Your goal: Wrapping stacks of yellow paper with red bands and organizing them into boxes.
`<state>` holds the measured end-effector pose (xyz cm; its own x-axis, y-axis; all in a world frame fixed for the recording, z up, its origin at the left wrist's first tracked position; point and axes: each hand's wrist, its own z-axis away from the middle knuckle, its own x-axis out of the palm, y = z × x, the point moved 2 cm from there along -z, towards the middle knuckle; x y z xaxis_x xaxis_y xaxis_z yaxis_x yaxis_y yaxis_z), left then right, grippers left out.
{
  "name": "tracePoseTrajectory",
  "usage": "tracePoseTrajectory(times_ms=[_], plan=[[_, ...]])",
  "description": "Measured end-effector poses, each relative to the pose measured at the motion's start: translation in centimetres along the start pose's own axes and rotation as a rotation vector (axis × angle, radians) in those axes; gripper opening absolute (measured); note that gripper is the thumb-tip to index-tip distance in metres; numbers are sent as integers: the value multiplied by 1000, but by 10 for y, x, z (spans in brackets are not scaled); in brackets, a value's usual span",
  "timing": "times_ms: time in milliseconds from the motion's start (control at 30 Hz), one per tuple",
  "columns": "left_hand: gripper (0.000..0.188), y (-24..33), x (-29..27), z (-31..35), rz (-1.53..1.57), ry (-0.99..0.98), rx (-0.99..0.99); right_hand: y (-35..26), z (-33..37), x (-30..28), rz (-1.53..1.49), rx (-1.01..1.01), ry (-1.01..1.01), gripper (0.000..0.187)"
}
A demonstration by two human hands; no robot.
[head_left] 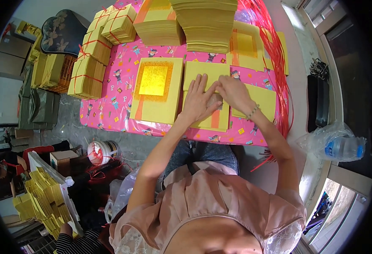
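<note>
We have both palms flat on the yellow paper sheet [213, 111] at the near edge of the pink desk [110, 112], left hand [198, 100] and right hand [233, 91] open, gripping nothing. We'd press evenly and keep edges aligned, clear of the gold-foil sheet [154, 80] beside it.

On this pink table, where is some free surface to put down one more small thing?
Bare pink cloth lies between the tied bundles and the gold-foil sheet stack. A narrower strip runs along the near edge. The far side is crowded with tall yellow stacks, and both hands cover the middle.
</note>
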<state>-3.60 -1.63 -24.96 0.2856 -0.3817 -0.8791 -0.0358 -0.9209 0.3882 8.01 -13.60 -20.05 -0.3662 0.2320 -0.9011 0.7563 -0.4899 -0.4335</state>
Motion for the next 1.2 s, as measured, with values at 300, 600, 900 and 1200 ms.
tracePoseTrajectory(times_ms=[300, 600, 900, 1200], plan=[[78, 0, 2, 1, -37, -18, -11, 5, 13, 22, 113, -139, 93, 20], [92, -6, 1, 7, -82, -29, -115, 4, 13, 23, 144, -183, 129, 24], [87, -22, -8, -2, 95, -85, -125, 11, 2, 19, 318, -507, 255, 16], [69, 0, -43, -2, 89, 281, -257, 19, 7, 30, 396, -494, 340, 13]])
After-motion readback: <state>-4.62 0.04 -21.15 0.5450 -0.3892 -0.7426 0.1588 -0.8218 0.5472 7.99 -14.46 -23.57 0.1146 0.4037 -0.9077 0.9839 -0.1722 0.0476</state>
